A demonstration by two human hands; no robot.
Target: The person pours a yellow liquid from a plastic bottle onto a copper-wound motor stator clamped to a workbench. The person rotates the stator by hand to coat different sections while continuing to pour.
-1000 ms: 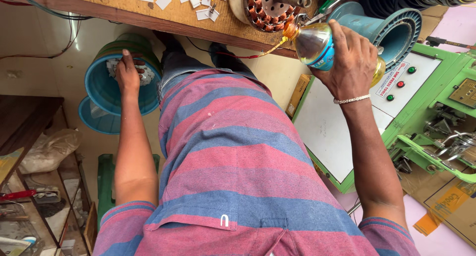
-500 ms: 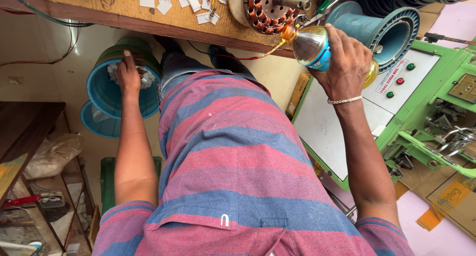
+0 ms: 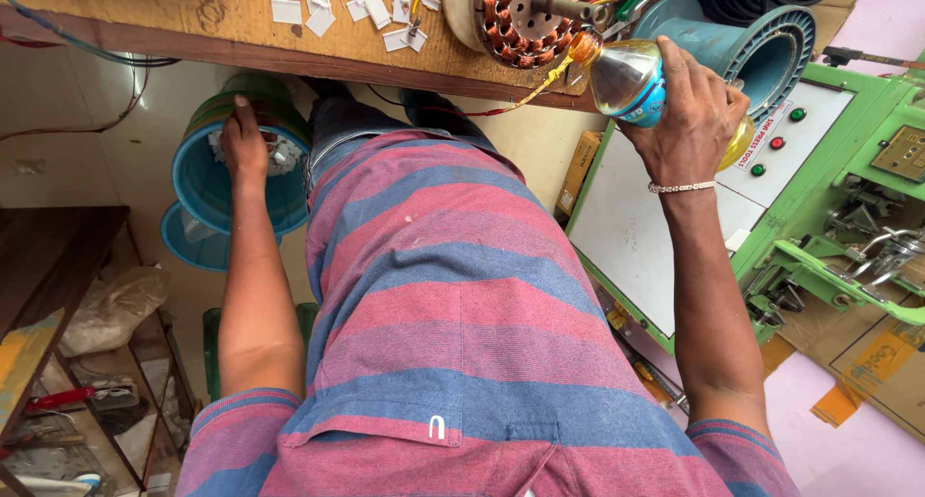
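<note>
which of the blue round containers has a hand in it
The blue bucket under the wooden bench, where the left hand reaches among white scraps. The blue spool by the green machine is untouched, and the lower blue tub sits beneath the bucket.

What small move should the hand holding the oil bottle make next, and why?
Probably tilt the bottle slightly further. The right hand holds it neck-first at the copper-wound stator on the workbench, with yellow oil pooled at its base end, while the left hand is in the blue bucket.
</note>
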